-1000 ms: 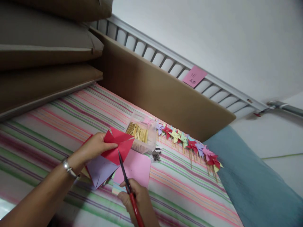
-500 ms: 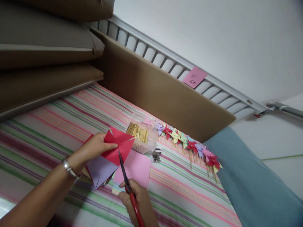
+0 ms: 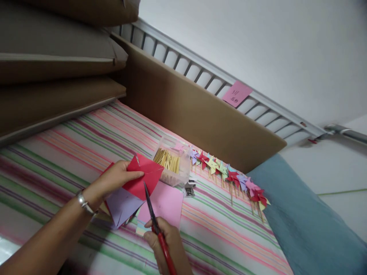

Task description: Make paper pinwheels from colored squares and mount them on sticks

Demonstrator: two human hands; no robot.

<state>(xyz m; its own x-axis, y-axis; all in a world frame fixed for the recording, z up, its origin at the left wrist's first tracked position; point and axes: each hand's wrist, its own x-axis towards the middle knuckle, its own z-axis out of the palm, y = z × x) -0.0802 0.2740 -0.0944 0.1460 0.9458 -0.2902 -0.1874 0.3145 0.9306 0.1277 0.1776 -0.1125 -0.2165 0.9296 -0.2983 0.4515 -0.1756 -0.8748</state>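
Note:
Between thumb and fingers, my left hand (image 3: 122,175) grips a square of red paper (image 3: 147,177) with slits running in from its edges. My right hand (image 3: 169,244) is closed round the red handles of a pair of scissors (image 3: 153,215). The blades look closed together, their tips at the lower part of the red square. Cut purple paper (image 3: 122,208) lies beneath my left hand, with other coloured sheets under it. Just right of that is a stack of pink paper (image 3: 164,202), partly covered by the red square and the scissors.
A clear plastic box (image 3: 183,168) of thin wooden sticks stands behind the paper. Beside it is a small packet (image 3: 189,189). A row of paper pinwheels (image 3: 232,177) on sticks runs along the brown board (image 3: 195,110). Brown padded slabs (image 3: 60,99) are stacked at left on the striped cloth (image 3: 223,229).
The slit edges of the red paper lie flatter now. Both hands and the scissors stay in nearly the same place.

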